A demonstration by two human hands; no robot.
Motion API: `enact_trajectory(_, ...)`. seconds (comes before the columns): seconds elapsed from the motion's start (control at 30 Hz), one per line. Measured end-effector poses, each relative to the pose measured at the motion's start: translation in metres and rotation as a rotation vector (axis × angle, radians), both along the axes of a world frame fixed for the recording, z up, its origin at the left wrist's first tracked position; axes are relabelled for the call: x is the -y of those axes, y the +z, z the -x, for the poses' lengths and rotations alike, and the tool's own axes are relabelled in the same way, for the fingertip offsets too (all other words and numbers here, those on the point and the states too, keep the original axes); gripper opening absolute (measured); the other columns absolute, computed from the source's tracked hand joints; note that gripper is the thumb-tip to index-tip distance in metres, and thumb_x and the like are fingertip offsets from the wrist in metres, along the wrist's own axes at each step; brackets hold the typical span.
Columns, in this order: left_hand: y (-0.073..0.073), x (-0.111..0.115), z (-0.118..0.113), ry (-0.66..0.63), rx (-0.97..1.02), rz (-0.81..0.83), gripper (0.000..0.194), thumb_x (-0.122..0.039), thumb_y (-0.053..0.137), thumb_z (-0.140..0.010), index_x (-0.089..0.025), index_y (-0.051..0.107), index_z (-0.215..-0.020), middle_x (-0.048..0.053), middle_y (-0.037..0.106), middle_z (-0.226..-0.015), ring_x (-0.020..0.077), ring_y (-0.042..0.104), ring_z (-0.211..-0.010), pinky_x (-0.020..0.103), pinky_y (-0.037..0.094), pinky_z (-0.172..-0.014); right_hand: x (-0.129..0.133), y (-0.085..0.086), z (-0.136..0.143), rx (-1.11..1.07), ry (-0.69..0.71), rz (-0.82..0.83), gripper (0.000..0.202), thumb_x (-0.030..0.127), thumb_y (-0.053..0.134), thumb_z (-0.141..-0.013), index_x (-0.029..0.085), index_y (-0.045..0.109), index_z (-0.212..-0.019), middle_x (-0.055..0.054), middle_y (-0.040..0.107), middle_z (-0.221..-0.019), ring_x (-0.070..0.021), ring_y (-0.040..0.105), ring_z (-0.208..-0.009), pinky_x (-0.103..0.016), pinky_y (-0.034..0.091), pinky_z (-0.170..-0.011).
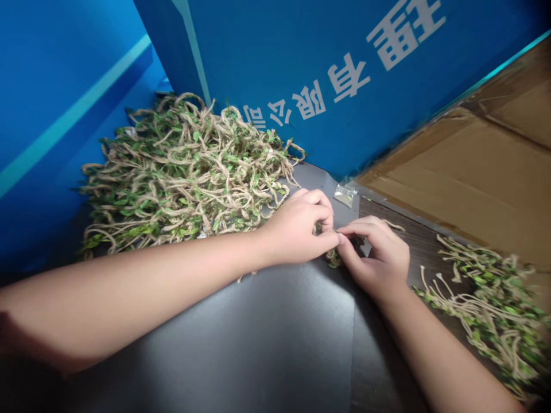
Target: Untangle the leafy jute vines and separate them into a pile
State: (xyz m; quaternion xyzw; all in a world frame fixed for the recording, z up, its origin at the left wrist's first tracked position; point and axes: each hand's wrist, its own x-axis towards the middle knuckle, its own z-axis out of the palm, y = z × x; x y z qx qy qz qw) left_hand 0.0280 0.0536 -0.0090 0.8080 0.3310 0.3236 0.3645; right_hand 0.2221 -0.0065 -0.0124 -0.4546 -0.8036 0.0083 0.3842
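A person's left hand (303, 226) and right hand (381, 255) meet, fingertips pinching a leafy twine strand (333, 259), mostly hidden, near the grey sheet's (258, 332) edge. A loosened pinch could drop it; the neighbouring twine heap (193, 172) could snag it.

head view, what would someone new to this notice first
Probably the big tangled heap of leafy twine left of centre, in front of a blue panel with white lettering. Next, the left hand and right hand near the centre, fingertips together at a partly hidden bit of greenery. A smaller leafy bunch lies at right.
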Motion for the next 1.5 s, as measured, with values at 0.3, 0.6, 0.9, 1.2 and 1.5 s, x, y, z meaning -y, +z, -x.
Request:
enact_trajectory(0.3,-0.0036,-0.0006,-0.0003,0.031,-0.005,-0.021,0.017,-0.023,0.065,-0.085,-0.018,0.065,-0.069,0.003,0.067,-0.102,0.0204,0.057,-0.105,0.038,0.045,-0.103,-0.0006,0.0004,0.0019,0.118,-0.042,0.004,0.01,0.011,0.072,-0.087,0.019,0.068,-0.089,0.001,0.07,-0.078,-0.0102,0.061,-0.069,-0.027,0.047,-0.069)
enact_trajectory(0.6,0.0003,-0.0011,0.0003,0.021,-0.012,0.0,0.016,-0.024,0.064,-0.086,-0.018,0.064,-0.071,0.003,0.067,-0.098,0.0215,0.057,-0.102,0.04,0.045,-0.101,0.0027,0.0026,0.0041,0.035,-0.069,-0.072,0.013,0.01,0.07,-0.086,0.022,0.064,-0.087,0.001,0.067,-0.074,-0.0127,0.062,-0.069,-0.029,0.048,-0.066)
enact_trajectory(0.9,0.001,-0.0006,0.0004,0.022,-0.036,-0.004,0.015,-0.022,0.06,-0.088,-0.019,0.064,-0.074,0.004,0.068,-0.097,0.0215,0.057,-0.102,0.04,0.046,-0.102,-0.0004,-0.0021,-0.0008,-0.133,-0.069,0.083,0.015,0.018,0.073,-0.088,0.021,0.066,-0.101,-0.004,0.07,-0.089,-0.0141,0.064,-0.076,-0.03,0.053,-0.068)
enact_trajectory(1.2,0.0003,-0.0014,-0.0004,0.03,-0.038,0.014,0.017,-0.024,0.06,-0.087,-0.018,0.062,-0.072,0.004,0.068,-0.099,0.022,0.058,-0.103,0.041,0.045,-0.101,-0.0035,-0.0005,0.0013,-0.004,-0.027,0.065,0.005,0.017,0.068,-0.092,0.021,0.066,-0.093,-0.004,0.073,-0.091,-0.0165,0.069,-0.085,-0.034,0.054,-0.079)
enact_trajectory(1.5,0.0005,-0.0023,-0.0004,0.014,-0.031,-0.002,0.013,-0.021,0.059,-0.087,-0.018,0.063,-0.075,0.004,0.068,-0.097,0.021,0.06,-0.1,0.039,0.047,-0.096,-0.0024,-0.0034,0.0004,-0.119,-0.034,0.071,0.012,0.016,0.065,-0.093,0.021,0.064,-0.104,-0.007,0.072,-0.099,-0.0186,0.069,-0.093,-0.034,0.056,-0.081)
